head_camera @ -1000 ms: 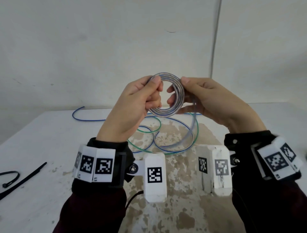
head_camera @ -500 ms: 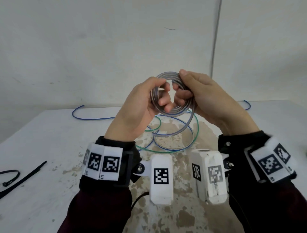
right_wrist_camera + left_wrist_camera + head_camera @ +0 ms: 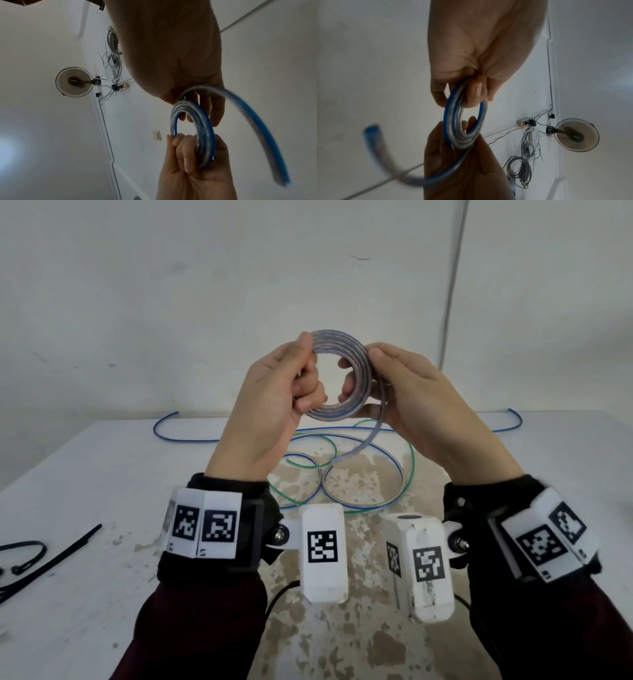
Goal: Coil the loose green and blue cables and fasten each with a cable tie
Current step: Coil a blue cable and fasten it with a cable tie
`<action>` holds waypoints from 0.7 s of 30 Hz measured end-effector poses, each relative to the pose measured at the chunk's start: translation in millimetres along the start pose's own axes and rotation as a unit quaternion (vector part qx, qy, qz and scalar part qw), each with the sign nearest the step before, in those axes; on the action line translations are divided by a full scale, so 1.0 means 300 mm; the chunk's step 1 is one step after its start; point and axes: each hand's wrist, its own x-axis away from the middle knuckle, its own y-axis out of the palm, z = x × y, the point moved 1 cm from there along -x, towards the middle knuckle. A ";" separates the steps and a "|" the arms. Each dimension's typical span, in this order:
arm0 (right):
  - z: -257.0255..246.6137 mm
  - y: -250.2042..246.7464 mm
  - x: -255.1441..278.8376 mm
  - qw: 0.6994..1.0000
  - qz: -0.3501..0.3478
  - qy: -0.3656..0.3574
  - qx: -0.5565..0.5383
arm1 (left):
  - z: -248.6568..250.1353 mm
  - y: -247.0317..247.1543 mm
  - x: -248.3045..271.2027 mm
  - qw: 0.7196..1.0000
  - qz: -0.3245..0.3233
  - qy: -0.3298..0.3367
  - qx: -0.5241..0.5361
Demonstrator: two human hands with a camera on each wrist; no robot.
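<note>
Both hands are up in front of the wall: the left hand has its grip curled round the left side of the blue cable coil, and the right hand pinches the opposite side with thumb on top. A loose tail runs from the coil down to the rest of the blue cable, looped on the white bench with the green cable; black cable ties lie at the bench's left edge
</note>
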 end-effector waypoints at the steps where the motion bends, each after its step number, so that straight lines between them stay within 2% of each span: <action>1: 0.003 0.000 0.002 1.000 -0.016 0.004 -0.011 | -0.003 0.001 -0.005 0.999 0.015 0.004 0.029; 4: 0.016 0.007 -0.005 0.997 -0.028 -0.001 -0.075 | -0.018 0.015 -0.012 0.996 0.037 0.022 0.073; 7: 0.014 -0.002 -0.013 0.994 0.006 -0.014 -0.108 | -0.031 0.046 -0.006 0.998 0.023 -0.008 0.065; 11: -0.001 -0.039 -0.008 0.997 0.067 -0.029 -0.001 | -0.046 0.048 0.002 0.994 -0.015 -0.095 0.054; 13: -0.010 -0.047 0.004 0.996 0.071 -0.018 0.055 | -0.044 0.039 0.006 0.991 -0.032 -0.123 0.031; 19: -0.004 -0.024 0.013 0.989 0.000 0.007 0.146 | -0.040 0.028 0.012 0.991 -0.058 -0.105 -0.064; 21: -0.004 -0.028 0.014 0.986 -0.024 0.013 0.164 | -0.051 0.032 0.018 0.987 -0.091 -0.113 -0.064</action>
